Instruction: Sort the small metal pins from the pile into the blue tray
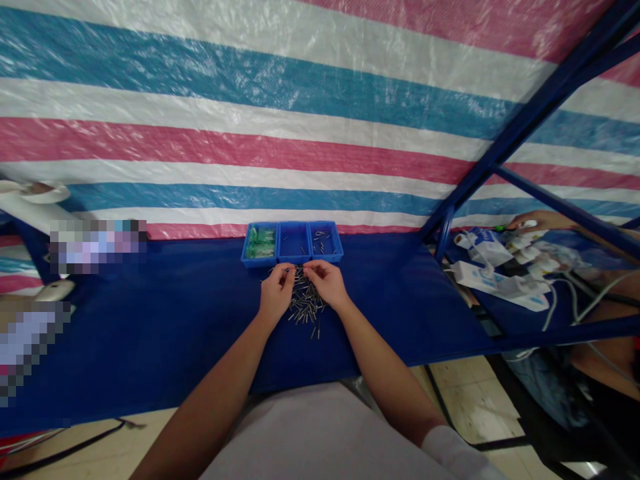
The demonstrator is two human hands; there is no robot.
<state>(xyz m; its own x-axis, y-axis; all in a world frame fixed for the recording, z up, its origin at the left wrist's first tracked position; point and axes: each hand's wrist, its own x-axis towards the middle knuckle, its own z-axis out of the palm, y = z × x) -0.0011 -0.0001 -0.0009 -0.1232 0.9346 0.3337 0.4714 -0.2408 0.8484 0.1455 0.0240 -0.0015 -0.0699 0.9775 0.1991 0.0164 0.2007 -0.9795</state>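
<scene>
Thumb and fingers of my left hand [278,287] are pinched together at the far edge of a pile of thin metal pins [305,308]. Opposite it, my right hand [326,281] is also closed in a pinch. A thin pin seems to span the short gap between the fingertips; its details are too small to make out. Just beyond the hands stand three joined blue bins. The left bin [245,252] holds green-tinted small pieces [262,241], the middle bin [294,249] has very few pins, and the right bin [341,251] contains several loose pins.
The hands work over a blue table [190,320] in front of a striped plastic sheet [300,147]. A blue metal frame [465,180] rises at right. Beyond it are a white power strip [500,287], cables and another person's hand [543,220]. Blurred-out items sit at left.
</scene>
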